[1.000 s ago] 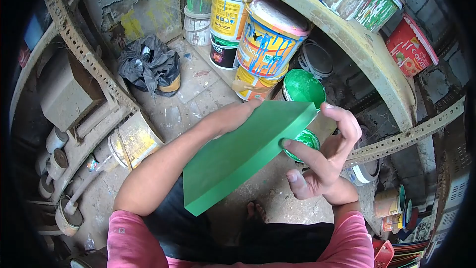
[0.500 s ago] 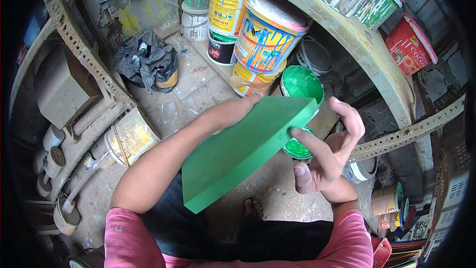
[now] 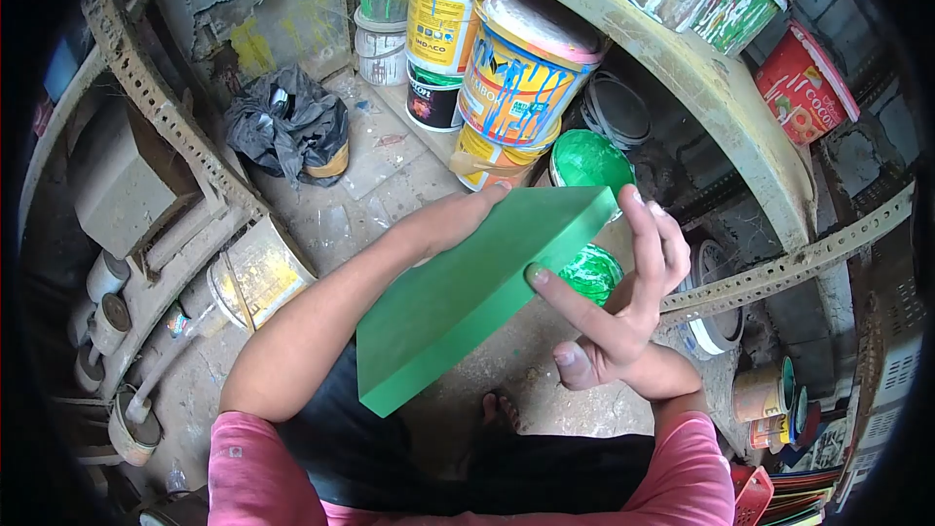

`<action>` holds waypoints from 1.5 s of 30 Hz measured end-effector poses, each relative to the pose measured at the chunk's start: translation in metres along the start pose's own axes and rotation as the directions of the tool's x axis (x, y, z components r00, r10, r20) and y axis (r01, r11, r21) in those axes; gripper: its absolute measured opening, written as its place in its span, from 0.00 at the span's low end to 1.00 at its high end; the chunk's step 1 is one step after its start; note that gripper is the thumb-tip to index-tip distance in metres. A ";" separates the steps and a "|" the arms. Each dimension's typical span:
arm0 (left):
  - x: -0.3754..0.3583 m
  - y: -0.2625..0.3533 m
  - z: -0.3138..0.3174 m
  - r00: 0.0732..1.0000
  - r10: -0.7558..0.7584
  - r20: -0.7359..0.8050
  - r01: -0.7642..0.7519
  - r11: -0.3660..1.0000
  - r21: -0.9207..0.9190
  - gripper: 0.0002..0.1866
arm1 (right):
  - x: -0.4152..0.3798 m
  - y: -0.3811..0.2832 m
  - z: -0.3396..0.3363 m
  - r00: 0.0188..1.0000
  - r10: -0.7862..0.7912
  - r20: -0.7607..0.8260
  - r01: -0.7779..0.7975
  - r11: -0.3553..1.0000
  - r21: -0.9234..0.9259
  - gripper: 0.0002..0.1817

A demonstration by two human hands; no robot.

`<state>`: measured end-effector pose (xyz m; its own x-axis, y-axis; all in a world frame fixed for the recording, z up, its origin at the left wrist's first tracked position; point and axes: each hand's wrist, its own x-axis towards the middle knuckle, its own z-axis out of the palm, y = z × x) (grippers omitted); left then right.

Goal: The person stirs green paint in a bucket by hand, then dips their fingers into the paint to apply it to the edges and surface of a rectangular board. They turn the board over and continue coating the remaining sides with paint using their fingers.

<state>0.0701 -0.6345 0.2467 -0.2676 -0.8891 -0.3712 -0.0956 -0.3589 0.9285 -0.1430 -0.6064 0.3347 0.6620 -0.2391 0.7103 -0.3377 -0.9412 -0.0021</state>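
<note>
A thick, flat green panel [image 3: 467, 282] is held up in front of me, tilted, with its narrow side facing me. My left hand [image 3: 463, 219] is closed on its far edge; most of the fingers are hidden behind it. My right hand [image 3: 628, 307] has its fingers spread, with the index fingertip touching the panel's narrow side. Beyond that hand lies a round container or lid [image 3: 596, 273] smeared with wet green paint, partly covered by the fingers. An uncovered bucket [image 3: 592, 164], green inside, stands just behind the panel.
Stacked paint buckets [image 3: 531, 68] stand against the back wall. A black plastic bag [image 3: 287, 122] sits on the floor to their left. Perforated metal shelving [image 3: 170, 107] curves along the left, and a shelf [image 3: 701, 68] with more buckets runs along the right.
My right index fingertip has slid left and down along the panel's narrow side, showing more of the green-smeared container. The panel and my left hand have barely moved.
</note>
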 end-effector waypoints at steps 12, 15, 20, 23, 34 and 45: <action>-0.002 0.000 0.000 1.000 -0.002 -0.018 0.001 0.999 -0.044 0.29 | 0.002 0.009 0.002 0.997 0.021 -0.078 -0.019 1.000 0.024 0.33; 0.000 -0.002 0.001 1.000 -0.018 -0.001 0.018 0.991 -0.136 0.29 | 0.001 -0.004 0.001 1.000 -0.002 -0.022 0.002 1.000 0.027 0.33; -0.010 0.009 0.004 0.998 -0.064 -0.030 0.059 0.989 -0.135 0.28 | 0.002 0.001 0.004 0.999 0.038 0.001 -0.038 0.999 -0.018 0.32; -0.012 0.010 0.004 0.997 -0.050 -0.055 0.044 0.992 -0.114 0.27 | 0.002 0.012 0.005 0.997 0.066 -0.051 -0.067 0.997 -0.026 0.32; -0.004 0.004 0.002 0.999 -0.032 -0.032 0.026 0.987 -0.159 0.27 | 0.001 0.007 0.005 1.000 0.016 -0.025 -0.016 1.000 0.011 0.33; -0.007 0.008 0.003 0.999 -0.020 -0.025 0.017 0.994 -0.107 0.27 | 0.000 0.027 0.006 0.989 0.107 -0.097 -0.112 0.993 -0.045 0.34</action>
<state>0.0680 -0.6304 0.2564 -0.2420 -0.8884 -0.3901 0.0024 -0.4026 0.9154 -0.1480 -0.6334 0.3304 0.5535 -0.3144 0.7712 -0.4395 -0.8969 -0.0502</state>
